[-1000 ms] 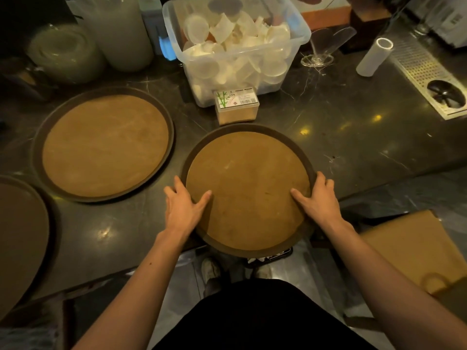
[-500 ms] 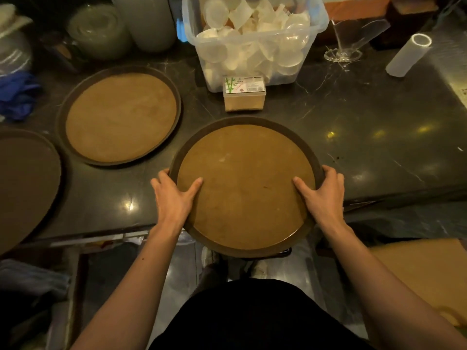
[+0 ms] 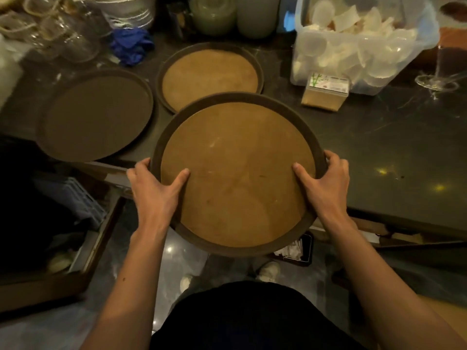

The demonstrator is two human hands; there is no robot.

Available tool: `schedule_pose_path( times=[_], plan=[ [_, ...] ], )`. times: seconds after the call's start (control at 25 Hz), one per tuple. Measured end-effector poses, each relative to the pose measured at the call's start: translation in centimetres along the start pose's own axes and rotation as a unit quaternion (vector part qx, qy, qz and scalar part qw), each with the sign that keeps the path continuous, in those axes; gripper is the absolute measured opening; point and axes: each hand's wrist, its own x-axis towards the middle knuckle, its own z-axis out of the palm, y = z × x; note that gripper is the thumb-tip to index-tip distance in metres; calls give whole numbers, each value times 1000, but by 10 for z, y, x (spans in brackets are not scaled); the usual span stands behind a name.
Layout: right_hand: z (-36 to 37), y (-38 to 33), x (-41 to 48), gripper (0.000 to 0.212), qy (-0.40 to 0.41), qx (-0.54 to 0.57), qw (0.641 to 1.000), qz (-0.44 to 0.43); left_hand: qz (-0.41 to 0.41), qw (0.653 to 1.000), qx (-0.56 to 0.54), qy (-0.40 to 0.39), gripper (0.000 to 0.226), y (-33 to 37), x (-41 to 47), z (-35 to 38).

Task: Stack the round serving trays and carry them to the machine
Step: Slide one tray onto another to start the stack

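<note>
I hold a round brown serving tray (image 3: 237, 173) with a dark rim, lifted off the dark counter and tilted toward me. My left hand (image 3: 154, 190) grips its left rim, thumb on the tray's face. My right hand (image 3: 326, 183) grips the right rim the same way. Its far edge overlaps a second brown tray (image 3: 209, 77) lying flat on the counter behind it. A third, darker tray (image 3: 96, 114) lies flat to the left, near the counter's front edge.
A clear plastic bin of lids (image 3: 364, 41) and a small toothpick box (image 3: 326, 89) stand at the back right. Glassware (image 3: 50, 34), a blue cloth (image 3: 131, 49) and jars crowd the back left. A wooden crate (image 3: 63, 261) sits on the floor at left.
The tray has come up off the counter and moved left toward the other two trays, both hands still on its rim. The view has swung left.
</note>
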Motion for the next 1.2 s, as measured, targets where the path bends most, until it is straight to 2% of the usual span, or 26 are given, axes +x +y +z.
schedule_pose_path(
  times=[0.24, 0.6, 0.84, 1.2],
  plan=[
    [76, -77, -55, 67, -11, -14, 998, -56, -29, 998, -32, 46, 82, -78, 29, -93],
    [198, -164, -136, 69, -109, -42, 988, -105, -126, 984, -43, 117, 81, -200, 56, -211],
    [243, -194, -134, 71, -128, -57, 981, -136, -148, 977, -49, 148, 80, -230, 78, -231],
    [299, -208, -62, 72, -146, -26, 984, -99, -142, 976, -19, 162, 78, -218, 156, -201]
  ],
)
